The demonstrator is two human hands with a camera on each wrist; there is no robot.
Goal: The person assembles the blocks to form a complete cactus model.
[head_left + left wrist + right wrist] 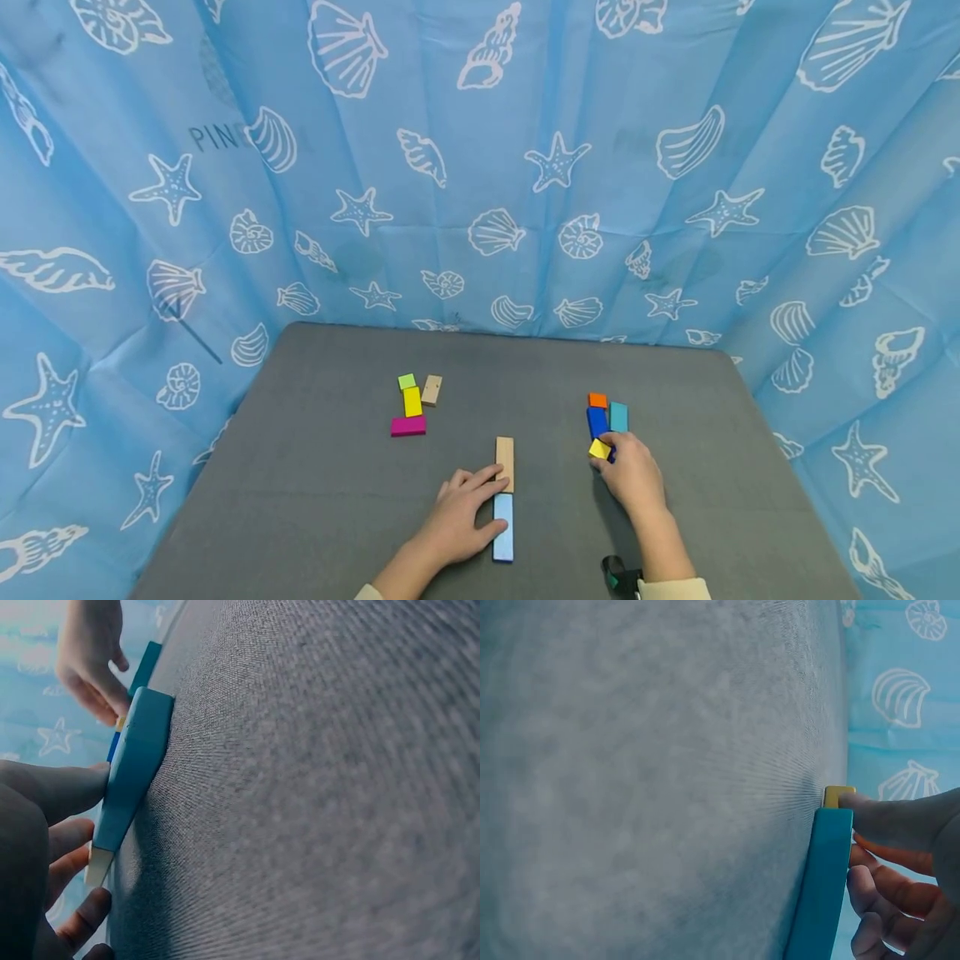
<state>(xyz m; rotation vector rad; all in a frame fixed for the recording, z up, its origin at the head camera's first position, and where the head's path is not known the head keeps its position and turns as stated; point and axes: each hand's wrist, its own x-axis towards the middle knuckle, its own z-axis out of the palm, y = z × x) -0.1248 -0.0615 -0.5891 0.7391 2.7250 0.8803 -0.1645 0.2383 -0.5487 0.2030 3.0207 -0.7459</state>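
My left hand (459,517) rests at the left side of two blocks laid end to end. Its thumb touches the light blue block (503,533), and its extended fingertips lie on the wooden block (505,458) just beyond. My right hand (634,473) pinches a small yellow block (599,448) between thumb and fingers. In the right wrist view the yellow block (838,796) sits against the end of a blue block (827,881), which the hand mostly hides from above. Touching this group are an upright-lying dark blue block (597,422), an orange block (597,400) and a teal block (618,416).
On the left of the grey table (315,467) lie a lime block (407,381), a longer yellow block (412,402), a magenta block (408,427) and another wooden block (432,390). A black strap (621,577) is by the right wrist. A shell-print curtain (480,167) stands behind.
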